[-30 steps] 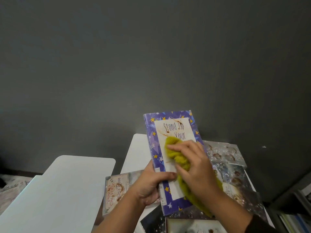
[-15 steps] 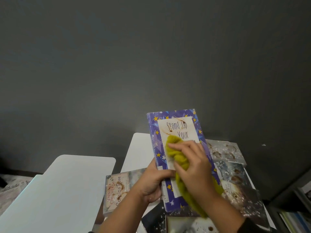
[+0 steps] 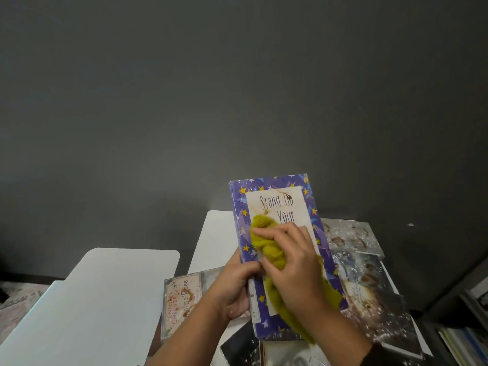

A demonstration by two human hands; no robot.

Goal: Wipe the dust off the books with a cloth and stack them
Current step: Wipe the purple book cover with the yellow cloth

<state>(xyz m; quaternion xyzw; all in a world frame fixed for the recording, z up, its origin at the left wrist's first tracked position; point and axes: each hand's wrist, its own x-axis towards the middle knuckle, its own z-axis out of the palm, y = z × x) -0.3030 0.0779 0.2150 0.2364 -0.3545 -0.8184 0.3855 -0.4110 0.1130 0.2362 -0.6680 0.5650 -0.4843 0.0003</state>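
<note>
The purple star-patterned book [image 3: 274, 207] was up off the tabletop [image 3: 211, 239], tilted toward the camera, and its white title panel read "Stand Up" over "Your", the rest covered. Brown smears crossed that panel near the top. The left hand [image 3: 235, 289] gripped the book's left edge low down, thumb curled over the cover. The right hand [image 3: 293, 268] pressed a bunched yellow-green cloth [image 3: 266, 247] against the cover's middle, fingers curled round it, cloth trailing down toward the near edge under the wrist.

Below left lay a pale paperback [image 3: 179, 302] flat on the tabletop, lettering reading "JENNIFER CHIAVERINI" along its length, a second word ending in "Rose". To the right, a spread of dusty books [image 3: 369, 281] overlapped one another, speckled white with brown blotches, reaching the tabletop's right edge. More dark covers [image 3: 243, 347] sat at the near edge, titles unreadable.

On the left stood a second white tabletop [image 3: 105, 286], a dark gap between the two. A dark grey wall [image 3: 237, 88] filled the far side.
</note>
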